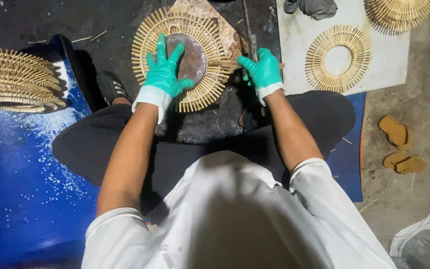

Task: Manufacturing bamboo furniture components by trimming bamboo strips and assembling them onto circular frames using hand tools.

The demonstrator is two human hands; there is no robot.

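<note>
Nearest the camera is the person's white shirt (235, 214), and beyond it the dark trousers (200, 144) of folded legs, seated on a blue mat (21, 189) speckled with white dust. Just beyond the knees lies the landmark, a round sunburst frame of bamboo sticks (187, 60), flat on a dark work board (200, 124) on the floor, with a worn brown disc (195, 60) filling its centre. The left hand (164, 74), in a green glove with a white cuff, rests on the near-left part of the frame, its grip spread wide, fingers fanned over the sticks and the thumb lying on the disc. The right hand (262, 69), gloved the same, sits at the frame's right edge, its grip pressed together on a thin stick (227, 65) that points in toward the disc. A foot in a dark sandal (111, 87) shows just left of the frame. Farther left of the frame, a stack of finished sunburst frames (16, 79) stands at the mat's edge. Right of the frame lies a white sheet (294, 45) carrying a single open ring of sticks (338, 59), with another stack of frames (399, 12) at its far right corner and a grey cloth (312, 7) at its far edge. Well to the right of the frame, on the bare concrete floor (424, 114), lie two brown slippers (399, 144).
</note>
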